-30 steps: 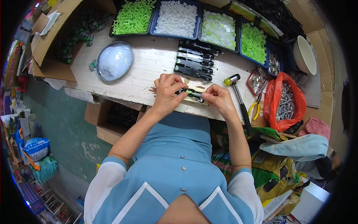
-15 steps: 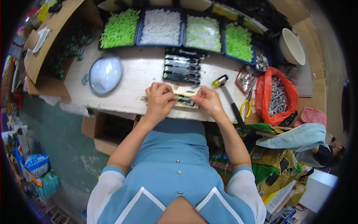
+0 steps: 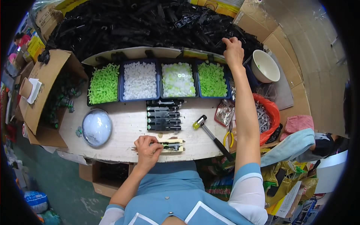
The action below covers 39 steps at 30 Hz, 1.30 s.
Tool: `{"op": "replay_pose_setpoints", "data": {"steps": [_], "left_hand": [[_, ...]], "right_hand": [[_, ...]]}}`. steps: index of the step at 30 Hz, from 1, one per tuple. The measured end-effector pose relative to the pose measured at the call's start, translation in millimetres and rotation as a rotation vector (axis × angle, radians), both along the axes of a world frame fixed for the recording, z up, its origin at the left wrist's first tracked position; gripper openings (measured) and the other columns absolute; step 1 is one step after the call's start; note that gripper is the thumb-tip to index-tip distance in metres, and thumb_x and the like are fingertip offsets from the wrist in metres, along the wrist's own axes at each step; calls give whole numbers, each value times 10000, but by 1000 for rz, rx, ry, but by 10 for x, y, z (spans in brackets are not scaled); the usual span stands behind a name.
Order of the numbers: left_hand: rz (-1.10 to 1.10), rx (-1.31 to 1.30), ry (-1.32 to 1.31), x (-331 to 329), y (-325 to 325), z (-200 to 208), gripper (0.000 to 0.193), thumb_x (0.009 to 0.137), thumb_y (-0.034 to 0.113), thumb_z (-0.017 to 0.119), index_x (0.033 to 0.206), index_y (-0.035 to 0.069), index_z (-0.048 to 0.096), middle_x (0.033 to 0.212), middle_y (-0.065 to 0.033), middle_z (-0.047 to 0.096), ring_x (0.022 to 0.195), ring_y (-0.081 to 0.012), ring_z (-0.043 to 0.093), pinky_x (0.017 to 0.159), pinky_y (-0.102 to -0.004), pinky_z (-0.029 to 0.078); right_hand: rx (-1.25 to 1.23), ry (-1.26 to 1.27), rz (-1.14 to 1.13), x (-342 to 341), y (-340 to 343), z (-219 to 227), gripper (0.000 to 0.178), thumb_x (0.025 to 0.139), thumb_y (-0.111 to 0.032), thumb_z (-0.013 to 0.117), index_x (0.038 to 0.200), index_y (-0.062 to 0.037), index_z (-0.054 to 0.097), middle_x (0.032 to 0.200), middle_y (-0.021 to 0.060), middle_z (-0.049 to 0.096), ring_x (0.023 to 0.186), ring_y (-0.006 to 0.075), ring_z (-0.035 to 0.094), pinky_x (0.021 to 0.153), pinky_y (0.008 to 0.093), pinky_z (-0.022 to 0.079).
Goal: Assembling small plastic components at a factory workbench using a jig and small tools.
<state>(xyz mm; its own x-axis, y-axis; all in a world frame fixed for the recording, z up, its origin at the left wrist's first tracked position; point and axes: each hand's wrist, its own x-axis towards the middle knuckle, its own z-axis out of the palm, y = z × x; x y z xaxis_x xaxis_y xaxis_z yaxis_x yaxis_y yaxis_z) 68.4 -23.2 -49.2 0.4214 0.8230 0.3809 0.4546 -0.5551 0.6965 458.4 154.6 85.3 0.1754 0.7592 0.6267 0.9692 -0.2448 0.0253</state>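
Note:
My left hand (image 3: 148, 149) is closed, thumb and fingers pinching the left end of a black plastic part (image 3: 170, 145). That part, with some green on it, lies in a pale wooden jig (image 3: 181, 149) near the table's front edge. Stretched far forward, my right hand (image 3: 233, 51) has its fingers bent down at the right edge of a big heap of black plastic parts (image 3: 142, 28); its fingertips are partly hidden, and I cannot make out what is in them. Beyond the jig, several black assembled pieces (image 3: 164, 121) lie in a stacked row.
Trays of green sticks (image 3: 104, 84), white pieces (image 3: 140, 80), pale discs (image 3: 178, 80) and green pieces (image 3: 212, 79) line the back. A hammer (image 3: 213, 138), yellow-handled pliers (image 3: 228, 137), a red bag of screws (image 3: 275, 116) and a cream bowl (image 3: 266, 66) stand right; a round dish (image 3: 96, 128) sits left.
My right hand has left the jig and moved far forward to the black heap. My left hand stays at the jig. The view has tilted up, showing more of the heap.

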Motion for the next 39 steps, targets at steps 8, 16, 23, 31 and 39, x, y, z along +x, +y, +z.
{"op": "replay_pose_setpoints", "data": {"steps": [8,16,23,31,39], "left_hand": [[-5,-15,-9,10,74,-8,90,622,72,686,684,121,643,821,7,546,902,-206,461,797,-364,272],[0,-16,-16,15,42,-2,76,632,76,686,684,115,646,816,7,545,895,-200,456,796,-362,267],[11,8,3,-1,-9,-36,81,623,108,688,685,127,640,831,9,555,887,-197,466,783,-351,278],[-4,-4,-24,-36,-43,-29,73,636,95,681,694,120,643,826,9,548,905,-201,456,801,-367,264],[30,76,20,-6,20,-140,87,657,124,663,729,120,614,867,-29,529,892,-235,456,770,-393,284]], "right_hand": [[-51,202,235,-48,429,29,192,740,-83,523,863,-99,671,902,129,600,900,325,562,792,405,422],[-136,400,-353,-247,388,170,400,754,-344,628,1010,-42,572,973,173,626,932,339,593,821,478,388],[11,500,-158,-302,627,49,505,708,-177,583,1186,-46,490,1121,197,567,1049,376,524,873,486,393],[256,576,-86,111,478,87,327,714,-127,466,1003,-19,573,891,264,608,915,420,565,809,464,428],[-73,1093,531,-761,-867,-60,483,772,-192,678,1145,6,446,938,66,534,839,103,499,725,223,414]]}}
